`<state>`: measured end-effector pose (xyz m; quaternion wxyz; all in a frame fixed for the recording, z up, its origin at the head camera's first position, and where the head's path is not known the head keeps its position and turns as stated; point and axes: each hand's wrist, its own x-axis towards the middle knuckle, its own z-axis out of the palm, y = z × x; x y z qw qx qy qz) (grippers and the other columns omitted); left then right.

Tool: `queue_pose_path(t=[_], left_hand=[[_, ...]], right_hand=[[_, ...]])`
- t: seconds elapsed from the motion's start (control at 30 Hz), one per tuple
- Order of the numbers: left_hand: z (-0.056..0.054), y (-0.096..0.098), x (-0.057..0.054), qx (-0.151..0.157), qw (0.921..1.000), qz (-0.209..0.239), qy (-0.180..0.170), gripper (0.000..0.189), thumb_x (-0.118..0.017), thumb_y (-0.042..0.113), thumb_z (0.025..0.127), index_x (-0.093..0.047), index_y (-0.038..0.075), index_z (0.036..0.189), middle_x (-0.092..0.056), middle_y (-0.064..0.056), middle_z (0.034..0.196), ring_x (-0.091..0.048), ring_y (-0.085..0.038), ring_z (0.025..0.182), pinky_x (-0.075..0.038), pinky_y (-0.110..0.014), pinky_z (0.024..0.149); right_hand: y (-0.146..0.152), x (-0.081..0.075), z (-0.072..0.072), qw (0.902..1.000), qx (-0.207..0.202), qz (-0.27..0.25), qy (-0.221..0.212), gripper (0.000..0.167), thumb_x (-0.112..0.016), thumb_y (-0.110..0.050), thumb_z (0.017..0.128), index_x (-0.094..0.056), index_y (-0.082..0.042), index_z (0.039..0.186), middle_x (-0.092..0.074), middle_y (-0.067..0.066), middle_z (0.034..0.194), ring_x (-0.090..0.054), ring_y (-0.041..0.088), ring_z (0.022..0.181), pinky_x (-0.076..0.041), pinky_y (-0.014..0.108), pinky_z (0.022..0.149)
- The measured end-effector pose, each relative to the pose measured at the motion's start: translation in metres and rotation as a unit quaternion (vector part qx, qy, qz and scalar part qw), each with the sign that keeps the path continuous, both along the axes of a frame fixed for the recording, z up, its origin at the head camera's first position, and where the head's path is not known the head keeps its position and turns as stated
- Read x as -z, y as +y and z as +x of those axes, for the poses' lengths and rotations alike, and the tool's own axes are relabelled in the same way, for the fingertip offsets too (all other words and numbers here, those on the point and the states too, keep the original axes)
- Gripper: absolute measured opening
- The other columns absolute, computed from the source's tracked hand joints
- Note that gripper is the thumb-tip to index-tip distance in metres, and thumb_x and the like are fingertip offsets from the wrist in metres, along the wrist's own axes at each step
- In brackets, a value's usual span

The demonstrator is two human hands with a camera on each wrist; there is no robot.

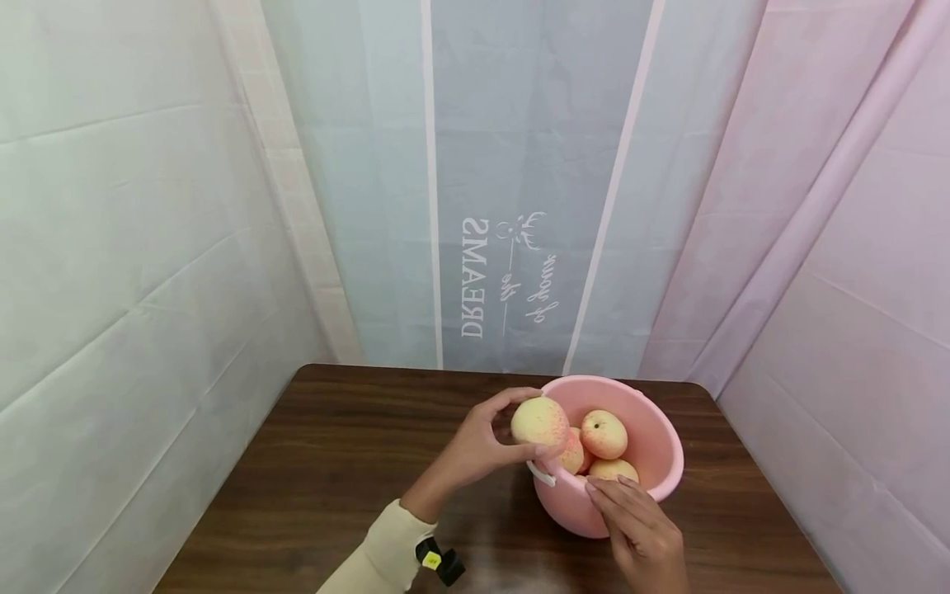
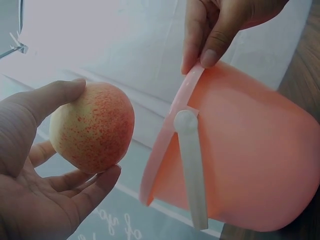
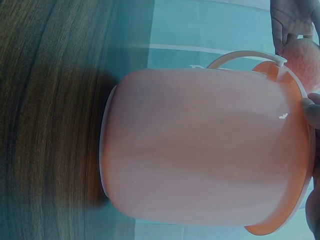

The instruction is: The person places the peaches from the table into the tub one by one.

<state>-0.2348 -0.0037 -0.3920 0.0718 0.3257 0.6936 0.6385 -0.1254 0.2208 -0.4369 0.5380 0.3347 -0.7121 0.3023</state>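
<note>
My left hand [image 1: 478, 441] holds a yellow-and-red peach [image 1: 539, 422] between thumb and fingers, beside the left rim of a pink bucket [image 1: 660, 437]. In the left wrist view the peach [image 2: 95, 127] is apart from the bucket [image 2: 245, 150]. Several more peaches [image 1: 604, 434] lie inside the bucket. My right hand [image 1: 641, 528] pinches the near rim, thumb outside and fingers over the edge, as the left wrist view shows. The bucket's white handle [image 2: 194, 170] hangs down its side. In the right wrist view the bucket [image 3: 200, 150] stands on the table.
The dark wooden table [image 1: 334, 478] has its far edge against a grey-blue curtain [image 1: 512, 124] with white lettering. Pale cloth walls [image 1: 134, 247] rise on the left and pink ones [image 1: 853, 313] on the right. A black wrist strap [image 1: 439, 561] sits on the left sleeve.
</note>
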Motion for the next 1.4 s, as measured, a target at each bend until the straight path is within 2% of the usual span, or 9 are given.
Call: queue_pose_path(t=[0.13, 0.5, 0.73, 1.03, 1.4], left_hand=[[-0.003, 0.004, 0.002, -0.002, 1.0000, 0.005, 0.001, 0.062, -0.087, 0.019, 0.082, -0.060, 0.022, 0.138, -0.064, 0.008, 0.130, -0.064, -0.016, 0.102, -0.056, -0.032, 0.086], [-0.005, 0.017, 0.008, 0.011, 0.9995, 0.029, 0.008, 0.064, -0.086, 0.012, 0.082, -0.058, 0.013, 0.140, -0.064, 0.003, 0.130, -0.066, -0.013, 0.099, -0.057, -0.031, 0.084], [-0.006, 0.022, 0.008, 0.007, 0.9999, 0.011, -0.001, 0.064, -0.086, 0.016, 0.082, -0.058, 0.017, 0.140, -0.063, 0.006, 0.129, -0.065, -0.012, 0.098, -0.056, -0.028, 0.084], [-0.006, 0.032, 0.009, 0.005, 0.9999, 0.010, -0.010, 0.064, -0.085, 0.015, 0.082, -0.059, 0.015, 0.140, -0.065, 0.001, 0.125, -0.065, -0.012, 0.093, -0.058, -0.036, 0.082], [-0.006, 0.042, 0.010, 0.009, 0.9996, 0.010, -0.026, 0.064, -0.085, 0.017, 0.082, -0.058, 0.017, 0.140, -0.065, 0.002, 0.125, -0.067, -0.012, 0.098, -0.059, -0.029, 0.081]], right_hand=[[0.001, 0.001, 0.000, 1.0000, 0.003, 0.002, -0.003, 0.027, -0.061, -0.010, 0.102, -0.077, 0.010, 0.092, -0.076, 0.017, 0.099, -0.065, 0.011, 0.117, -0.043, 0.027, 0.108], [-0.002, -0.004, 0.001, 1.0000, -0.005, 0.004, 0.003, 0.027, -0.061, -0.009, 0.102, -0.076, 0.011, 0.091, -0.076, 0.017, 0.100, -0.066, 0.012, 0.116, -0.043, 0.027, 0.108], [-0.002, -0.003, 0.000, 1.0000, -0.002, 0.001, 0.004, 0.028, -0.061, -0.009, 0.102, -0.076, 0.011, 0.090, -0.076, 0.017, 0.099, -0.065, 0.012, 0.116, -0.043, 0.027, 0.108], [-0.002, -0.003, 0.001, 1.0000, -0.001, -0.001, -0.001, 0.028, -0.061, -0.009, 0.102, -0.076, 0.011, 0.091, -0.076, 0.017, 0.099, -0.065, 0.012, 0.116, -0.043, 0.027, 0.108], [-0.004, -0.008, 0.001, 1.0000, -0.006, -0.004, 0.004, 0.028, -0.061, -0.009, 0.102, -0.076, 0.012, 0.090, -0.076, 0.018, 0.097, -0.065, 0.012, 0.116, -0.043, 0.027, 0.108]])
